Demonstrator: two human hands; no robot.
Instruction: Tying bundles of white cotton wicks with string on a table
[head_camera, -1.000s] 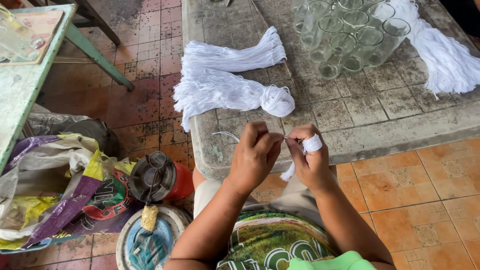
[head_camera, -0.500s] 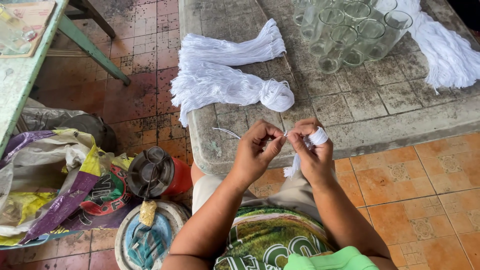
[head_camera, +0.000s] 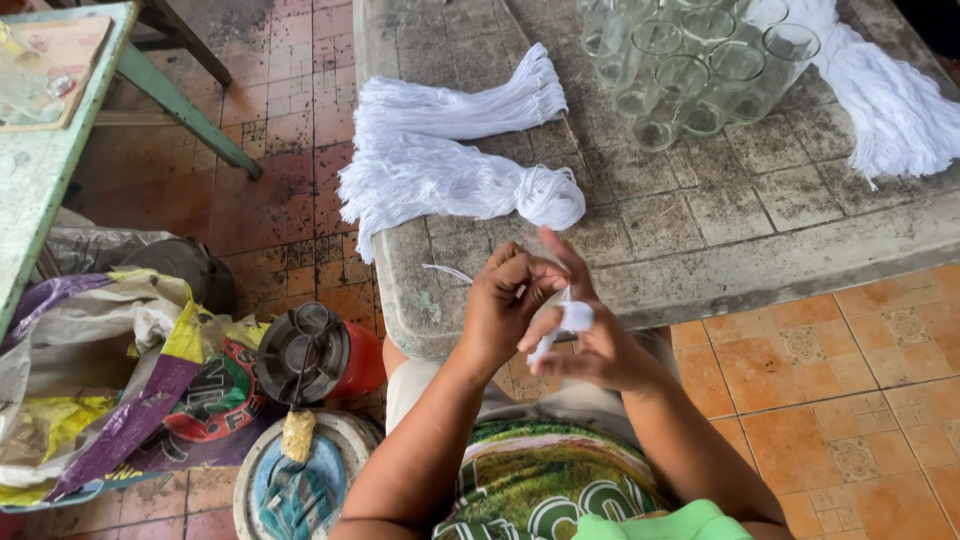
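Two hands, the left hand (head_camera: 510, 305) and the right hand (head_camera: 590, 345), meet at the near edge of the stone table (head_camera: 700, 250), with one small wrap of white string (head_camera: 572, 318) on a right finger. Two bundles of white string (head_camera: 450, 150) lie at the table's left edge, and a third bundle (head_camera: 890, 100) trails toward its right edge. About nine drinking glasses (head_camera: 690, 65) cluster at the far edge; the exact count is hard to tell. One red can (head_camera: 315, 355) stands on the floor.

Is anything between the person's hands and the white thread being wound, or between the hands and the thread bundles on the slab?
Nothing visible. The left hand pinches the white thread wrapped around the right hand. Bare slab separates them from the thread bundles; the glass jars sit farther back.
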